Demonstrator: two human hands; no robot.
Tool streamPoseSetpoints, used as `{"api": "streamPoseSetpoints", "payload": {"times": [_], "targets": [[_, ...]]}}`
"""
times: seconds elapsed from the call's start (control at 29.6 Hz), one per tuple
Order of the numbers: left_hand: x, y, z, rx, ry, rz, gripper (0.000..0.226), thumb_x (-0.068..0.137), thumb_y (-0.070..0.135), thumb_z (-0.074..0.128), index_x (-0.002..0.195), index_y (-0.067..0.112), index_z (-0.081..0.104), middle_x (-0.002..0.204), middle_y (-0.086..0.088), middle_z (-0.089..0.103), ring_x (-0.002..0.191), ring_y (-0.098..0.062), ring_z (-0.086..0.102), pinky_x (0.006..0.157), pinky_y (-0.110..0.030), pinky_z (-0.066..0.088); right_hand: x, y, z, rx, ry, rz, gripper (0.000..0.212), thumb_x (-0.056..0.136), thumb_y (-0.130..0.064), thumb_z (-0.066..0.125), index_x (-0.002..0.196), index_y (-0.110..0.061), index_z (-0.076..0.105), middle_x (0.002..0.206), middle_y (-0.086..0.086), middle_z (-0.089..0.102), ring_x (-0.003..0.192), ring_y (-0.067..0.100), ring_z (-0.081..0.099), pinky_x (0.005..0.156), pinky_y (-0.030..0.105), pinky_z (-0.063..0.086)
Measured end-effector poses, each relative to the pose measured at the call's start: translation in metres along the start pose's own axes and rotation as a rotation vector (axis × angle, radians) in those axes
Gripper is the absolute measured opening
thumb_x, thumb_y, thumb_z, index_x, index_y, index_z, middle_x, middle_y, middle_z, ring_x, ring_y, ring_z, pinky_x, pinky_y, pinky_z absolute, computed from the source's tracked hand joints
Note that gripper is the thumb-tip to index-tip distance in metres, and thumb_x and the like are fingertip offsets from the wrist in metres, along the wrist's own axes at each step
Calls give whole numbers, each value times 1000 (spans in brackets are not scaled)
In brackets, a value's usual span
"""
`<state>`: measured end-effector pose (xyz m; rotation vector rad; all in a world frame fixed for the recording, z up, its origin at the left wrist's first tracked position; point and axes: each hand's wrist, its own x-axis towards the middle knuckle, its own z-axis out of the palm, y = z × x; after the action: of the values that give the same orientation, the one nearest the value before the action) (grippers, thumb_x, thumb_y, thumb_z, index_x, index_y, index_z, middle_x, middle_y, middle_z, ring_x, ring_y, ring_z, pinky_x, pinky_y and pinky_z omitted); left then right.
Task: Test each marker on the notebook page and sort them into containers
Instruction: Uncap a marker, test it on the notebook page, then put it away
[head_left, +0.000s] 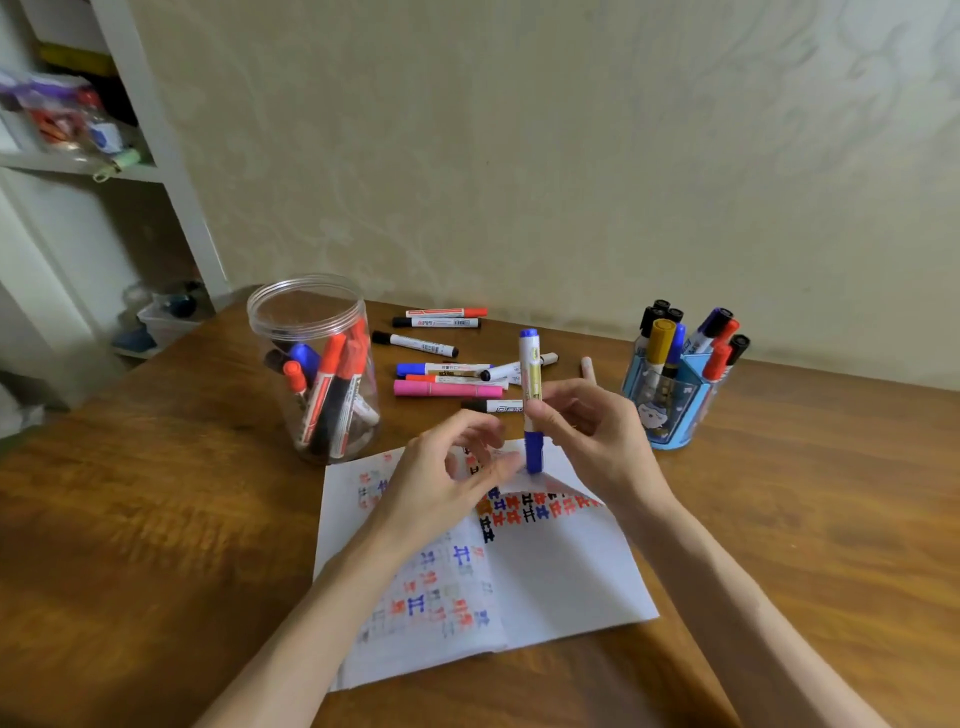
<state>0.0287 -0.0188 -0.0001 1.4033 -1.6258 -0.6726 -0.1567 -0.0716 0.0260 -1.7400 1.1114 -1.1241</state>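
Note:
My right hand (592, 441) holds a blue marker (531, 384) upright by its middle, with the blue cap end pointing down over the open notebook (561, 577). My left hand (447, 483) hovers just left of the cap, fingers loosely bent and holding nothing. The page carries rows of red, blue and black test marks. A clear jar (317, 374) with several red, black and blue markers stands at the left. At the right, a blue pen holder (670, 410) contains several markers. Loose markers (447, 374) lie on the table behind the notebook.
The brown wooden table (156, 519) meets a pale wall at the back. A white shelf unit (156, 156) with clutter stands at the far left. A small pale marker cap (587, 366) lies between the loose markers and the pen holder.

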Motion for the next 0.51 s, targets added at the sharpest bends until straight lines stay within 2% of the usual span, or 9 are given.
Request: {"api": "streamPoseSetpoints", "payload": {"times": [0.07, 0.17, 0.3, 0.44, 0.51], "targets": [[0, 4, -1, 14, -26, 25, 44, 83, 63, 68, 118, 36, 67, 106, 23, 70, 105, 5, 64, 80, -10, 47, -8, -10, -1, 70, 31, -38, 20, 93, -28, 75, 106, -12, 74, 95, 0, 79, 88, 11, 77, 80, 26, 62], [-6, 4, 4, -11, -53, 41, 44, 83, 60, 71, 118, 34, 68, 107, 24, 71, 105, 4, 63, 76, -5, 46, -19, -16, -9, 129, 96, -94, 16, 95, -24, 76, 106, -12, 73, 98, 3, 78, 94, 16, 77, 84, 28, 62], [-12, 6, 10, -44, -59, 11, 42, 87, 55, 68, 124, 35, 66, 109, 23, 71, 106, 6, 62, 77, -7, 44, -30, -20, -11, 179, 41, -13, 18, 95, -23, 76, 105, -9, 71, 98, 4, 79, 93, 16, 78, 84, 29, 63], [-14, 5, 12, -15, -95, 31, 36, 94, 46, 58, 124, 29, 70, 103, 15, 74, 100, -2, 68, 80, -21, 57, -40, -15, -5, 149, 20, 56, 18, 95, -29, 75, 102, -12, 72, 94, -1, 80, 87, 12, 78, 78, 24, 61], [-17, 3, 12, 67, -108, 63, 30, 99, 37, 60, 127, 31, 68, 103, 20, 71, 103, 4, 64, 82, -15, 54, -45, -12, -1, 119, 16, 65, 19, 96, -32, 73, 99, -13, 75, 87, -7, 79, 80, 7, 75, 70, 20, 58]]}}
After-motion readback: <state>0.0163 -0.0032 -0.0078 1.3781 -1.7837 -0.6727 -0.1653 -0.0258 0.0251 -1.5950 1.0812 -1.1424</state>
